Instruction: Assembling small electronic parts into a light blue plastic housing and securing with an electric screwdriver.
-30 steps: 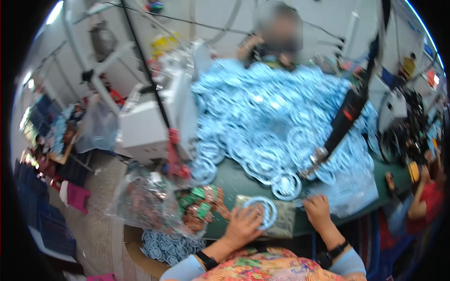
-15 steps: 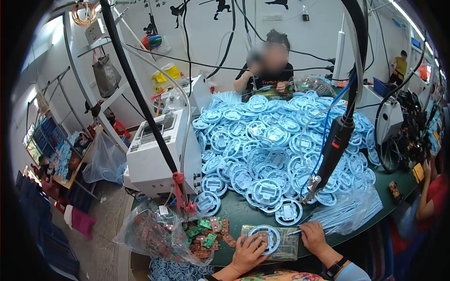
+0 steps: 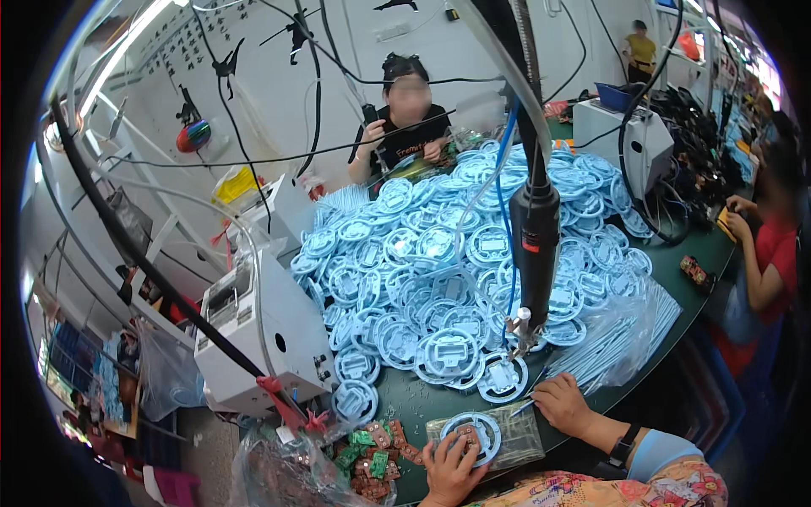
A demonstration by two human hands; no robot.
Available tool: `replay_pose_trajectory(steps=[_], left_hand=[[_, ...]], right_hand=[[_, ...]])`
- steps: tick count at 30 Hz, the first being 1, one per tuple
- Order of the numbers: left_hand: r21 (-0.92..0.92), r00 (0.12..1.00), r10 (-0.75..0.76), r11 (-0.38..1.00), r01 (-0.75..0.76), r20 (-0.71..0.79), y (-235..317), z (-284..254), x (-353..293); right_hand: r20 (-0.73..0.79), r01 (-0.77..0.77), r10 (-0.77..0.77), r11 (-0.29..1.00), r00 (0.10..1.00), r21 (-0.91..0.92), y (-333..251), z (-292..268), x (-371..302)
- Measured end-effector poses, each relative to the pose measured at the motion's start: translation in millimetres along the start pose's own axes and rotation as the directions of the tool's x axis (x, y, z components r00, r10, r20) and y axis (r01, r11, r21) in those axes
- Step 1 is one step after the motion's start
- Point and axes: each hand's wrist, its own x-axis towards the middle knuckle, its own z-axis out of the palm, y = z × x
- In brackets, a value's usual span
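Left hand (image 3: 450, 470) pressing blue plastic ring part (image 3: 470, 433) at counter (image 3: 414, 404) near edge, fingers spread flat. Right hand (image 3: 564, 404) fingers curled, contents indiscernible. Part judged light, stiff, thin-ribbed; gripping outer rim advisable.

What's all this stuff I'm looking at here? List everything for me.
Round plastic frames: too many to count, light blue, heaped on the table.
Single round frame: one, light blue, at the near edge under the left hand.
Table: one, dark green.
Hanging power screwdriver: one, black, above the heap.
Small circuit boards: many, green and brown, near left.
Machine box: one, white, left.
Co-workers: one in black opposite, one in red right.
Left hand: on the single frame.
Right hand: holding a thin blue stick.
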Motion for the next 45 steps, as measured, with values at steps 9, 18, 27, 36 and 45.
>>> replay_pose_trajectory(steps=[9,18,27,36,45], left_hand=[[0.001,0.988,0.062,0.998,-0.063,-0.142,-1,3,0],[0.014,0.985,0.083,0.997,-0.081,-0.154,-9,5,-6],[0.006,0.988,0.084,0.996,-0.084,-0.132,-10,8,-1],[-0.033,0.999,0.044,0.998,-0.044,0.013,-1,-7,-1],[-0.013,0.992,0.086,0.996,-0.088,-0.088,-10,4,4]], right_hand=[[0.021,-0.049,0.048,0.998,0.999,0.03,-5,-4,-1],[0.106,-0.027,0.024,0.999,0.994,0.029,1,11,-5],[0.097,-0.038,0.038,0.999,0.995,-0.003,1,4,0],[0.044,-0.029,0.027,0.999,0.999,0.026,-5,-4,-5],[-0.014,0.014,-0.013,0.996,1.0,0.087,3,4,-5]])
